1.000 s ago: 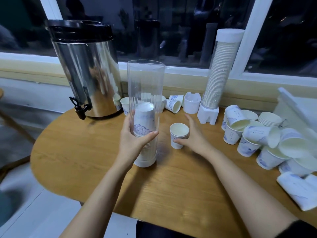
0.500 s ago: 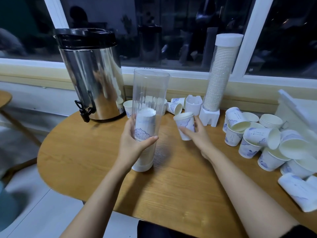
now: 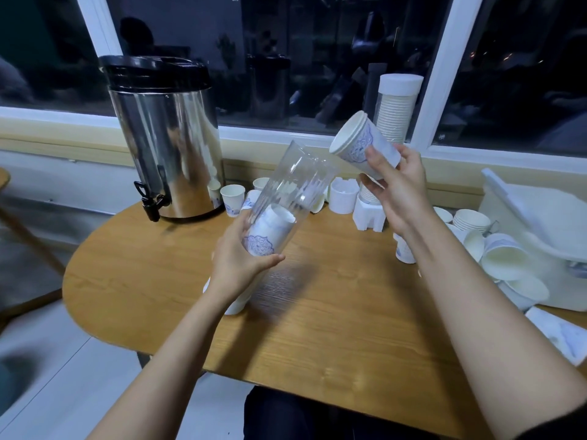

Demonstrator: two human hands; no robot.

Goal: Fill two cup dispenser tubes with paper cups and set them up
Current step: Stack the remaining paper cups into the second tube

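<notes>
My left hand [image 3: 236, 265] grips a clear dispenser tube [image 3: 292, 188] low on its body and tilts its open mouth up to the right. A few white paper cups [image 3: 270, 231] with a blue pattern sit stacked in its lower part. My right hand [image 3: 397, 182] holds a paper cup [image 3: 360, 144] in the air, rim pointing left toward the tube's mouth, a short gap away. Behind my right hand stands a second tube [image 3: 395, 112], full of cups, white cap on top, on its white base [image 3: 370, 214].
A steel urn [image 3: 165, 138] with a black tap stands at the back left of the wooden table [image 3: 317, 328]. Loose cups [image 3: 233, 195] and a white base piece [image 3: 342, 196] lie along the back; a heap of cups [image 3: 505, 258] and a white box [image 3: 546, 227] fill the right.
My right hand took the cup off the table and raised it, turning its rim toward the tube. My left hand lifted the tube from upright to a rightward tilt.
</notes>
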